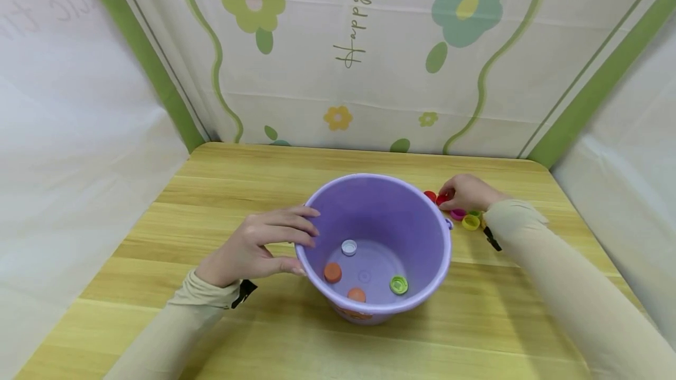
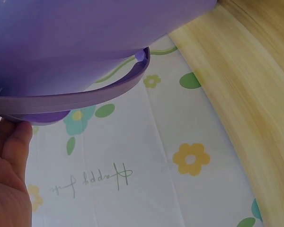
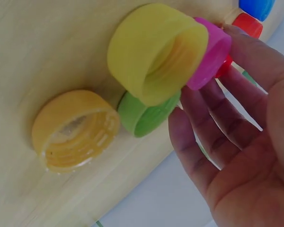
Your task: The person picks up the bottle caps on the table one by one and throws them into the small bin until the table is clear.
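A purple bucket (image 1: pixel 377 210) stands upright on the table, its mouth towards me. My left hand (image 1: pixel 269 242) grips its left rim, fingers hooked over the edge; in the left wrist view the same hand (image 2: pixel 9 165) is only partly seen below the rim. Inside lie a white bottle cap (image 1: pixel 349 247), an orange cap (image 1: pixel 333 272), a paler orange cap (image 1: pixel 356 294) and a green cap (image 1: pixel 398 285). Beyond the bucket's right side, my right hand (image 1: pixel 467 193) pinches a red bottle cap (image 1: pixel 442 199). Another red cap (image 1: pixel 430 196) lies just left of it.
Near the right hand lie a magenta cap (image 3: pixel 210 54), a yellow cap (image 3: pixel 132 52), a light green cap (image 3: pixel 146 113) and an orange-yellow cap (image 3: pixel 75 130). A blue cap (image 3: pixel 256 8) sits farther off. The bucket's handle (image 2: pixel 85 99) hangs outside. A flowered curtain (image 1: pixel 306 75) backs the wooden table (image 1: pixel 248 333).
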The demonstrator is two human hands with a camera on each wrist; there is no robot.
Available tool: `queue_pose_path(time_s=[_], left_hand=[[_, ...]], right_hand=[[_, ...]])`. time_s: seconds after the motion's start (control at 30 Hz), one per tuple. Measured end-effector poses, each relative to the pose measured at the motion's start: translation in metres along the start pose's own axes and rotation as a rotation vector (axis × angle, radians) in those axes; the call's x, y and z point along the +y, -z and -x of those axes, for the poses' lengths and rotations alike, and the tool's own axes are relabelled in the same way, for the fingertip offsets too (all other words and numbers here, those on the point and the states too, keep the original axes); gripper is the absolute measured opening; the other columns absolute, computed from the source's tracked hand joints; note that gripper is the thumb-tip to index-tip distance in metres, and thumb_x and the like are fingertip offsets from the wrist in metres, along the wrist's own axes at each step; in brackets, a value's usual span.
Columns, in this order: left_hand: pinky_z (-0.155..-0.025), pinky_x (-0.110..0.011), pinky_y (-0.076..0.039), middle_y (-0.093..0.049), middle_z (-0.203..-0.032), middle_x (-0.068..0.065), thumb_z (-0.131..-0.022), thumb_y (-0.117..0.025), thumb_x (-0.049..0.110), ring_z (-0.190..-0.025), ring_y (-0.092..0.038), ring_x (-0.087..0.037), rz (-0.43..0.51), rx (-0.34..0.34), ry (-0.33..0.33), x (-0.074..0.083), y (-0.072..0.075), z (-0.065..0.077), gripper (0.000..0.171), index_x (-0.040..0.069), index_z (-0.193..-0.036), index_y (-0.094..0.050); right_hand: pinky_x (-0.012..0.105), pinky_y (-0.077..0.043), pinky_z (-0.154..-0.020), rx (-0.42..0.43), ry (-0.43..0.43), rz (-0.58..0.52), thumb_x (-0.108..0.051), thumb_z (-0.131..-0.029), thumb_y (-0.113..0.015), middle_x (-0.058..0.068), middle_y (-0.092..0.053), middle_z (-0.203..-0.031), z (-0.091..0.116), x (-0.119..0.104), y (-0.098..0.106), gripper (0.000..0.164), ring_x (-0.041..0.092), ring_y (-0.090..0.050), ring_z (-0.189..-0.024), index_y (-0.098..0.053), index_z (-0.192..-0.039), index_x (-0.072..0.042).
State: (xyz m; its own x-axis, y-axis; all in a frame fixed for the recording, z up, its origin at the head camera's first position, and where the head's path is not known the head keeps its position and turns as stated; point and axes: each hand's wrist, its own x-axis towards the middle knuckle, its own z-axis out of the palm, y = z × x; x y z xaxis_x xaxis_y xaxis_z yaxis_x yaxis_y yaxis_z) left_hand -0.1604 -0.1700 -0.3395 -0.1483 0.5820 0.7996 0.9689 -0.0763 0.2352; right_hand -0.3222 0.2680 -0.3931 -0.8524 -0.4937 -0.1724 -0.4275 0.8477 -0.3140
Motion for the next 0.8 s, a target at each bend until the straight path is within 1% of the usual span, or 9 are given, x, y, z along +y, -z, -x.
queue_pose_path(time_s=[0.17, 0.3, 0.57, 0.8], left_hand=[[-0.101, -0.048, -0.052, -0.07, -0.105, -0.014, -0.087, -0.077, 0.032, -0.116, -0.061, -0.036, 0.003, 0.004, 0.0, 0.0003, 0.0001, 0.001, 0.035, 0.0, -0.101, -0.072], [-0.101, -0.048, -0.052, -0.07, -0.105, -0.014, -0.087, -0.077, 0.032, -0.116, -0.061, -0.035, -0.001, 0.006, -0.002, 0.0005, 0.0002, 0.0017, 0.035, 0.001, -0.102, -0.072], [-0.101, -0.049, -0.051, -0.07, -0.105, -0.014, -0.087, -0.076, 0.032, -0.117, -0.061, -0.036, 0.004, 0.005, 0.001, 0.0002, -0.0001, 0.0022, 0.035, 0.0, -0.103, -0.072], [-0.102, -0.049, -0.051, -0.069, -0.103, -0.016, -0.087, -0.077, 0.032, -0.116, -0.061, -0.037, 0.006, 0.004, 0.002, 0.0004, -0.0001, 0.002, 0.035, 0.0, -0.102, -0.071]], right_hand=[[0.041, -0.058, -0.078, 0.008, -0.031, -0.004, -0.02, -0.087, -0.078, 0.004, -0.07, -0.089, -0.0011, -0.0007, -0.0008, 0.028, 0.021, -0.062, -0.082, -0.073, -0.104, 0.001], [0.039, -0.059, -0.078, 0.009, -0.058, -0.016, -0.019, -0.087, -0.078, 0.005, -0.07, -0.091, -0.0024, -0.0006, -0.0024, 0.027, 0.021, -0.063, -0.083, -0.073, -0.104, 0.001], [0.037, -0.06, -0.074, 0.001, -0.063, -0.029, -0.019, -0.087, -0.078, 0.006, -0.071, -0.09, -0.0021, -0.0026, -0.0036, 0.028, 0.021, -0.064, -0.082, -0.073, -0.103, 0.003], [0.035, -0.06, -0.074, 0.008, -0.082, -0.035, -0.019, -0.086, -0.079, 0.006, -0.071, -0.09, 0.0002, -0.0049, -0.002, 0.027, 0.02, -0.064, -0.081, -0.073, -0.103, 0.002]])
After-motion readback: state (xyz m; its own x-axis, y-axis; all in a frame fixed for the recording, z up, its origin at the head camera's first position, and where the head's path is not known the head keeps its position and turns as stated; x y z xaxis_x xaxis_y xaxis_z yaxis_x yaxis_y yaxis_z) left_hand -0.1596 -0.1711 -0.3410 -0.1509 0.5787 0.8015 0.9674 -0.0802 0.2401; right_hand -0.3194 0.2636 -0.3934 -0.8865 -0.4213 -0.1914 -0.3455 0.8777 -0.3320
